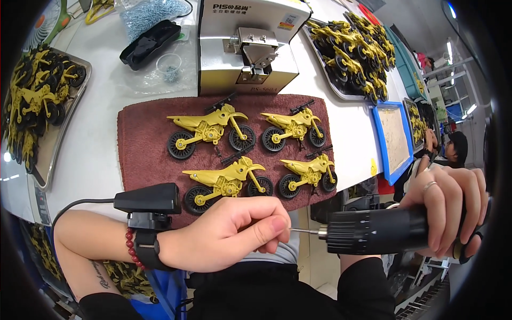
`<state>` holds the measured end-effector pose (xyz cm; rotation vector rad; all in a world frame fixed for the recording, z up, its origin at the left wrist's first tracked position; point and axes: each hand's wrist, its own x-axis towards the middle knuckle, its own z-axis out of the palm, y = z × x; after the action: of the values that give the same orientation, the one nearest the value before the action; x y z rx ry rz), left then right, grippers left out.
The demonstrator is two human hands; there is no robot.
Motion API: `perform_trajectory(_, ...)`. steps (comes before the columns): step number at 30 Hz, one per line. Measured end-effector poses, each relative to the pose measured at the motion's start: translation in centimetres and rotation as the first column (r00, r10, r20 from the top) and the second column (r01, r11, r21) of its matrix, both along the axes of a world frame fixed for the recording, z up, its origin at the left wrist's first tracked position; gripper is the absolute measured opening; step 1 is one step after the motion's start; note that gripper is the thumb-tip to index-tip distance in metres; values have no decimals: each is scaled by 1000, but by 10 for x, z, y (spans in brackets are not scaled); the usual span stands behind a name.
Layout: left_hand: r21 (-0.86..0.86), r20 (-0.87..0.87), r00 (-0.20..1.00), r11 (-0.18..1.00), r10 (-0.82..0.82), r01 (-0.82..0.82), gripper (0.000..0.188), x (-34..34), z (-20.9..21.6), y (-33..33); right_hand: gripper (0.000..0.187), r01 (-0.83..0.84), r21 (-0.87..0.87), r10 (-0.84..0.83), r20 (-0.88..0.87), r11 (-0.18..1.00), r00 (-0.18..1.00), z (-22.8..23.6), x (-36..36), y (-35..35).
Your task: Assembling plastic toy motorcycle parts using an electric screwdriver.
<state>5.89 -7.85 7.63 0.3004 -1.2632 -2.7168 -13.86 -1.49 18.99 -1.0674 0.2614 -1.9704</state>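
My right hand (450, 205) is wrapped around a black electric screwdriver (378, 230), held level with its thin metal bit (305, 230) pointing left. The bit's end meets the fingertips of my left hand (240, 232), which are pinched together; whatever they hold is hidden behind the thumb. Beyond my hands, several yellow toy motorcycles with black wheels lie on their sides in two rows. The near left motorcycle (226, 180) is closest to my left hand, and the near right motorcycle (312, 172) lies beyond the bit. Neither hand touches them.
Under the motorcycles is a brown towel (141, 144). Behind it stands a silver screw-feeding machine (250, 48), with a bag of screws (154, 18) and a black case (151, 44) to its left. Motorcycle-laden trays flank the table; a blue-framed tray (392, 138) sits right. Another person (457, 146) is at far right.
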Motion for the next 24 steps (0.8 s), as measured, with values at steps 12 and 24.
perform_trajectory(12,-78,-63,996,995,57,-62,15,1,0,6,27,-69,-45,69,5,997,998,-1,-3,6)
perform_trajectory(24,-305,-60,992,945,108,-122,12,3,2,1,26,101,24,-101,9,995,995,0,7,13)
